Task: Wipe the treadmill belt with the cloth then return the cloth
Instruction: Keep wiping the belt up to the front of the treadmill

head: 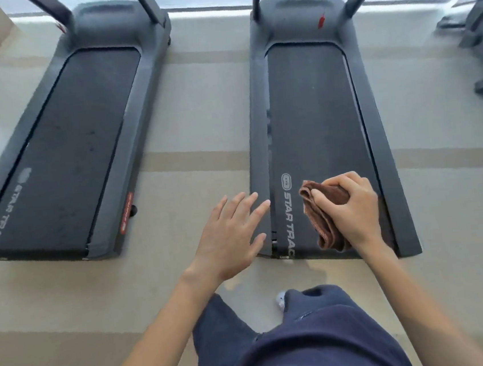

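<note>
The right hand (353, 209) grips the brown cloth (325, 227) with curled fingers (325, 200) at the near end of the treadmill belt (313, 115). The cloth runs long-ways along the belt, and part of it hides under the hand. The left hand (228, 238) is spread wide and holds nothing.

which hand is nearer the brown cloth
Right. The right hand grips the brown cloth on the treadmill belt; the left hand is spread open to its left, not touching it.

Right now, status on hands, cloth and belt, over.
Right hand grips brown cloth over near end of treadmill belt. Left hand open, by side rail. No obstruction seen on belt.
</note>
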Demonstrator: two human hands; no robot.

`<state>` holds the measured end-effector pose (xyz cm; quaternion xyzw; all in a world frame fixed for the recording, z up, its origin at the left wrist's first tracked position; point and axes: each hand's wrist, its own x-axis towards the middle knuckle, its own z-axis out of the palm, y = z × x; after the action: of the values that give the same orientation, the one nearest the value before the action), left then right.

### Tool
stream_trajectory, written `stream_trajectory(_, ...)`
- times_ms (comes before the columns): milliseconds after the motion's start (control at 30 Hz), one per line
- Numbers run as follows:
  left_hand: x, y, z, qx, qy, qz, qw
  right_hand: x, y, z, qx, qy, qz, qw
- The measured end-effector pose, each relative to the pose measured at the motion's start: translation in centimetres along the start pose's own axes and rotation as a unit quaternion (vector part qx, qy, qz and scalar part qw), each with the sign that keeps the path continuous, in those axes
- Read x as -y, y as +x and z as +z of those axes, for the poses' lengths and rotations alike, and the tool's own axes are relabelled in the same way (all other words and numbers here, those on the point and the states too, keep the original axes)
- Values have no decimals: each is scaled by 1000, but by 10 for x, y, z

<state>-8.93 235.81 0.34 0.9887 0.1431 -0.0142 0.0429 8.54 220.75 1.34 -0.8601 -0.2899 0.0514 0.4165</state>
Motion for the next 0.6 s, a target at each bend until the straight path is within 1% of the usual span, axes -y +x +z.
stream_trajectory(100, 47, -9, -5, 9, 1, 66, 998, 36, -20, 32, -49, 6, 43, 998)
stream_trajectory(200, 88, -6, -9, 11, -4, 116, 993, 64, -38, 56, -73, 12, 76, 994)
stream_trajectory(300, 114, 6, -9, 21, -17, 165, 986, 83, -47, 73, -95, 25, 125, 987)
stream_trajectory(400, 127, 21, -9, 30, -34, 203, 978, 88, -54, 86, -126, 38, 174, 976)
stream_trajectory(467, 135, 38, -6, 35, -32, 229, 972, 85, -52, 93, -144, 28, 199, 969)
stream_trajectory(600, 149, 79, -1, 56, -22, 267, 962, 69, -31, 104, -187, 29, 238, 953)
